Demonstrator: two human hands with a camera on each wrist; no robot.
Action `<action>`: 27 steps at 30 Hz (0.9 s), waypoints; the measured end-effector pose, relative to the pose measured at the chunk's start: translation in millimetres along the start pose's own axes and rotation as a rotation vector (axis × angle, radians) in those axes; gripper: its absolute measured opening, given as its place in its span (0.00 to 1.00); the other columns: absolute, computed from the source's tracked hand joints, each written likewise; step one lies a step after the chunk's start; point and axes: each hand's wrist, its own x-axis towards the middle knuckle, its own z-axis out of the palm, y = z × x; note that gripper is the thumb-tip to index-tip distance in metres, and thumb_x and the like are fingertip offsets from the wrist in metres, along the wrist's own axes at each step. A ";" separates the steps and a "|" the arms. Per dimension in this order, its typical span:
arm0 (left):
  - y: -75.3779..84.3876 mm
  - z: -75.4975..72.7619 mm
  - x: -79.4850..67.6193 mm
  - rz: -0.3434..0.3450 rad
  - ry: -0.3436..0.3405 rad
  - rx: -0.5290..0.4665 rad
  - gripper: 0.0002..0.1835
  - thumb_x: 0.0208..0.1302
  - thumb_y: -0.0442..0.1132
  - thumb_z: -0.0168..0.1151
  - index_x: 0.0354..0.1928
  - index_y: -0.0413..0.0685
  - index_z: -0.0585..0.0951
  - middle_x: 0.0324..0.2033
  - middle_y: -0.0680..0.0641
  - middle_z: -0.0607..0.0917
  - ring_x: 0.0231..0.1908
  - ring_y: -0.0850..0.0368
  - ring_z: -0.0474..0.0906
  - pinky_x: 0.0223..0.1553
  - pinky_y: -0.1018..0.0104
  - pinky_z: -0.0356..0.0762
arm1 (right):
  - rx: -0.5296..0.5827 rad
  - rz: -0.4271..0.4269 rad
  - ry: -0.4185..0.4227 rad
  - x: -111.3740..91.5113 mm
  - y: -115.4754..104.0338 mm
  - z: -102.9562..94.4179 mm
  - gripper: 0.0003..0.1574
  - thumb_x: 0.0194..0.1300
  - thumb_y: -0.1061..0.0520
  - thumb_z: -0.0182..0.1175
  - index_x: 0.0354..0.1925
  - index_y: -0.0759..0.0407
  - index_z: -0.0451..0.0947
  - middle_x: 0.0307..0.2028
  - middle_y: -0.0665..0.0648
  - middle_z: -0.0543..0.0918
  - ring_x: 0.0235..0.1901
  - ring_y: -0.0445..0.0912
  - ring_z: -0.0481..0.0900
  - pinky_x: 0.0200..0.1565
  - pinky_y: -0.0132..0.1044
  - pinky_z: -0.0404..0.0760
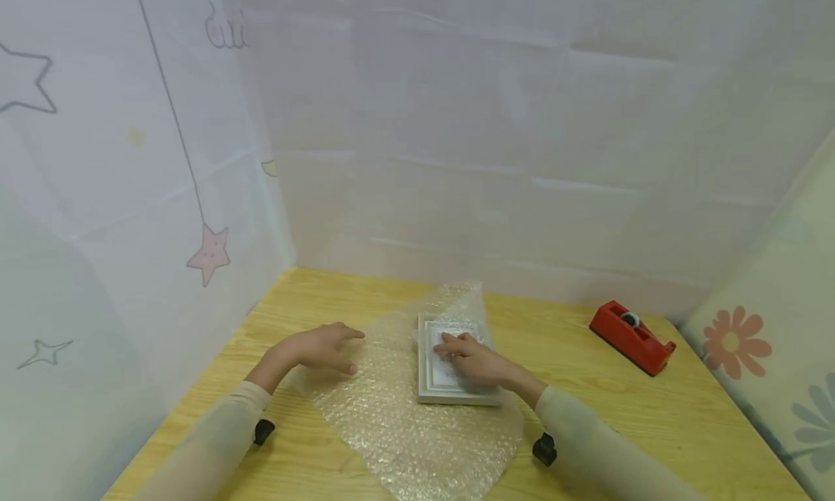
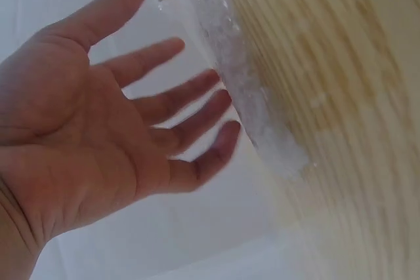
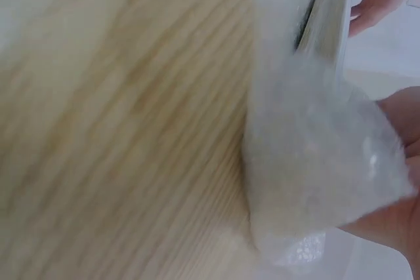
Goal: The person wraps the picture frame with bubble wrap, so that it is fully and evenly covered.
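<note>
A light picture frame with a printed sheet inside lies on a sheet of bubble wrap. The wrap's right side is folded up over the frame, and its top corner points to the back wall. On the frame's middle rests my right hand, its fingers extended over the folded wrap. From the right wrist, the raised flap of wrap partly hides that hand. My left hand hovers by the wrap's left edge with fingers spread and nothing in them; its bare palm shows in the left wrist view.
A red tape dispenser with a roll of tape stands at the back right of the wooden table. Printed cloth walls enclose the table at the back and both sides.
</note>
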 end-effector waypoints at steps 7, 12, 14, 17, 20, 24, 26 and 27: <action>-7.3 -3.7 -2.2 -0.141 0.079 -0.125 0.34 0.71 0.46 0.65 0.72 0.37 0.69 0.58 0.35 0.77 0.57 0.38 0.75 0.52 0.44 0.77 | -0.121 -0.114 -0.036 -1.6 10.3 1.0 0.36 0.72 0.72 0.48 0.76 0.66 0.62 0.76 0.71 0.54 0.71 0.63 0.56 0.64 0.64 0.63; -18.3 -8.7 -2.3 -0.200 0.093 -0.233 0.28 0.74 0.49 0.61 0.64 0.33 0.76 0.63 0.35 0.76 0.62 0.34 0.71 0.58 0.40 0.72 | -0.154 -0.112 -0.020 -0.1 8.8 1.1 0.38 0.71 0.72 0.48 0.77 0.63 0.59 0.76 0.70 0.54 0.71 0.65 0.56 0.60 0.71 0.62; -21.2 -10.3 -1.7 -0.202 0.089 -0.269 0.26 0.74 0.50 0.62 0.61 0.33 0.79 0.60 0.36 0.78 0.61 0.35 0.72 0.57 0.39 0.72 | -0.176 -0.108 -0.024 0.8 8.4 0.8 0.38 0.72 0.71 0.48 0.77 0.62 0.59 0.76 0.71 0.53 0.71 0.66 0.55 0.59 0.74 0.60; -23.4 -10.4 -0.4 -0.201 0.083 -0.345 0.23 0.73 0.50 0.63 0.56 0.37 0.82 0.57 0.41 0.80 0.59 0.40 0.74 0.55 0.41 0.74 | -0.192 -0.106 -0.031 1.7 7.5 0.3 0.38 0.72 0.71 0.47 0.77 0.61 0.60 0.76 0.71 0.53 0.72 0.67 0.54 0.59 0.77 0.56; -27.7 -9.6 1.3 -0.191 0.086 -0.397 0.21 0.73 0.51 0.63 0.54 0.40 0.83 0.54 0.44 0.81 0.55 0.44 0.75 0.51 0.45 0.76 | -0.179 -0.104 -0.039 1.7 9.4 1.1 0.38 0.72 0.70 0.46 0.77 0.60 0.60 0.76 0.72 0.53 0.72 0.69 0.51 0.59 0.80 0.52; -33.7 -14.3 -0.2 -0.187 0.084 -0.493 0.23 0.74 0.50 0.62 0.61 0.42 0.77 0.52 0.44 0.81 0.50 0.47 0.78 0.47 0.50 0.78 | -0.170 -0.091 -0.056 0.7 12.3 2.9 0.38 0.72 0.69 0.43 0.78 0.58 0.59 0.76 0.72 0.51 0.74 0.72 0.44 0.59 0.82 0.45; -34.7 -19.4 -3.1 -0.163 0.070 -0.558 0.26 0.75 0.47 0.62 0.67 0.44 0.72 0.52 0.41 0.80 0.49 0.46 0.79 0.47 0.52 0.79 | -0.166 -0.078 -0.064 0.6 10.9 2.4 0.39 0.71 0.70 0.44 0.78 0.59 0.59 0.77 0.72 0.50 0.74 0.72 0.41 0.60 0.81 0.43; -33.6 -23.0 -5.2 -0.151 0.059 -0.589 0.27 0.75 0.46 0.61 0.70 0.45 0.69 0.51 0.40 0.80 0.49 0.46 0.80 0.48 0.52 0.79 | -0.162 -0.074 -0.063 0.6 10.5 2.0 0.39 0.71 0.70 0.44 0.78 0.59 0.59 0.77 0.72 0.50 0.74 0.72 0.41 0.61 0.81 0.42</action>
